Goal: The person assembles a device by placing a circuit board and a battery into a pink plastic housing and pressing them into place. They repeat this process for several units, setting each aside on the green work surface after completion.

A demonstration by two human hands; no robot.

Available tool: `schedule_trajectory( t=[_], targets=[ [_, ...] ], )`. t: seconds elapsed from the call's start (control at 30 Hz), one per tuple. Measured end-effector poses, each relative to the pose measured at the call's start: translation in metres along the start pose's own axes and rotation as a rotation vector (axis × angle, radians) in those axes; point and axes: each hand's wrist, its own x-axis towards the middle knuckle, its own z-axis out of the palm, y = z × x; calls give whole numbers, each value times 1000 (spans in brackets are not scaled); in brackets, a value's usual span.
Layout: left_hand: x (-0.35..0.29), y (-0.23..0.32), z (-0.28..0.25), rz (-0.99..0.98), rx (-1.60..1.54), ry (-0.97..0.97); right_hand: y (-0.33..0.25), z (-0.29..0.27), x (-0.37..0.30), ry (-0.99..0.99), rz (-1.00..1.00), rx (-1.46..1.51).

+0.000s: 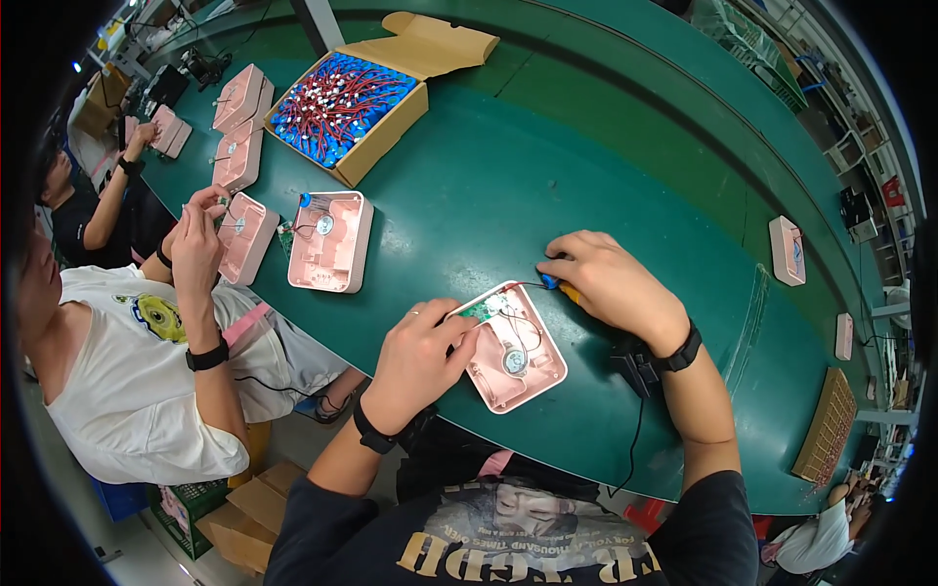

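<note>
A pink plastic housing [542,376] lies tilted on the green table before me. It holds a round silver speaker [515,362], thin wires and a green circuit board [483,310] near its upper left edge. My left hand [420,356] is closed on the housing's left edge, thumb and fingers at the board. Just beyond the housing's upper right corner, my right hand [616,283] pinches a small blue battery [550,281], from which a dark wire runs to the housing. Something yellow shows under its fingers, mostly hidden.
An open cardboard box [386,132] of blue batteries with red wires stands far left. Another pink housing [358,244] sits left of mine. At the left a co-worker [156,361] handles a similar one. More housings [787,251] and a brown tray [823,427] lie right.
</note>
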Motion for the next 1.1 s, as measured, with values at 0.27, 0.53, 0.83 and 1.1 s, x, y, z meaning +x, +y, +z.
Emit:
schedule_trajectory(
  t=[0.27, 0.53, 0.83, 1.1],
  targets=[
    [-8, 1, 5, -73, 66, 80, -32, -29, -9, -116, -28, 193],
    [-7, 4, 3, -113, 151, 63, -57, -14, -9, -194, 147, 94],
    [-2, -1, 1, -90, 76, 123, -34, -14, -9, -105, 58, 257],
    [-12, -6, 5, -274, -220, 220, -1, -12, -2, -92, 252, 785]
  ],
)
